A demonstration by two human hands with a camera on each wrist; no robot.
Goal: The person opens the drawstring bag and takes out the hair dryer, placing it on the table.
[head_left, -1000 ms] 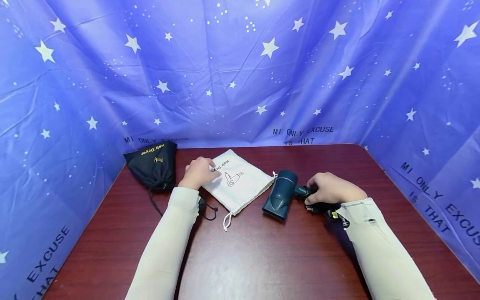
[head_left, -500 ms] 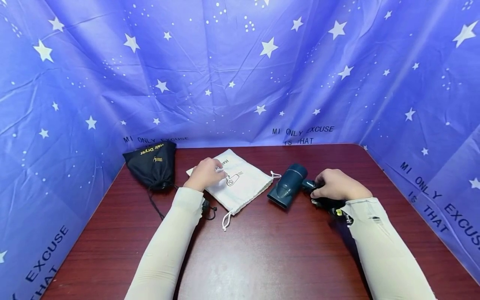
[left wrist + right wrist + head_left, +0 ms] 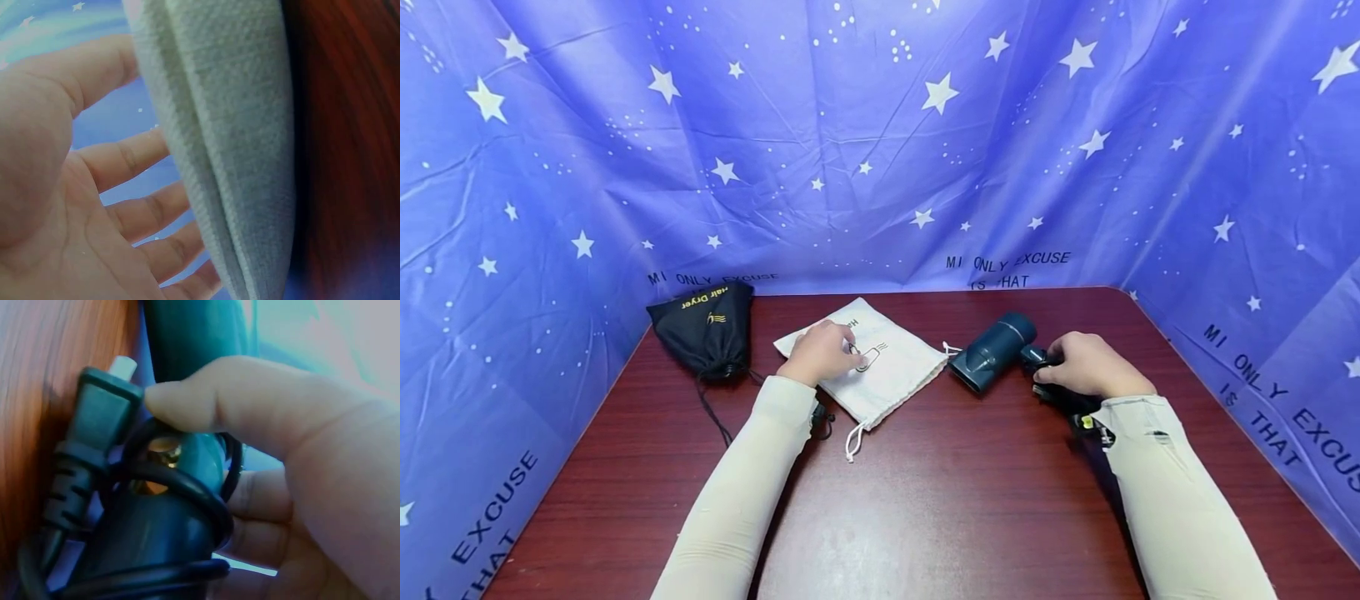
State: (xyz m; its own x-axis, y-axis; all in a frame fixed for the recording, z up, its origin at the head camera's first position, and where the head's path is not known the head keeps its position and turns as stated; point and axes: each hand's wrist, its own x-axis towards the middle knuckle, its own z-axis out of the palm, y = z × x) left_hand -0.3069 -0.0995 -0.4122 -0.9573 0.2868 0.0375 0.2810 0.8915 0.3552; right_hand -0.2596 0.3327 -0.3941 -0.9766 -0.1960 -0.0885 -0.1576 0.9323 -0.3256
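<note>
At the near side of the dark red table (image 3: 880, 517), two pale-sleeved forearms extend forward, well apart, the left sleeve (image 3: 730, 492) angled inward to the right and the right sleeve (image 3: 1183, 492) angled inward to the left. A dark strap or device with a yellow mark shows beneath the right cuff.

The right hand (image 3: 1093, 364) is clamped on the handle of the dark teal hair dryer (image 3: 996, 350), back of the hand upward. In the right wrist view the thumb lies across the neck of the handle and the fingers curl round its far side. A black cord (image 3: 194, 487) is looped about the handle; its plug (image 3: 100, 406) stands alongside, near the thumb tip. The barrel lies to the left of the hand, slanted; whether it bears on the table cannot be told.

The left hand (image 3: 822, 352) is over the white drawstring pouch (image 3: 898, 379), palm down, thumb and fingers apart and loosely bent. The left wrist view hides the fingertips behind the pouch's edge, so firm contact cannot be confirmed.

Further left lies a black pouch (image 3: 707, 337) marked "Hair Dryer". Behind the table hangs a blue star-printed backdrop (image 3: 850, 108).
</note>
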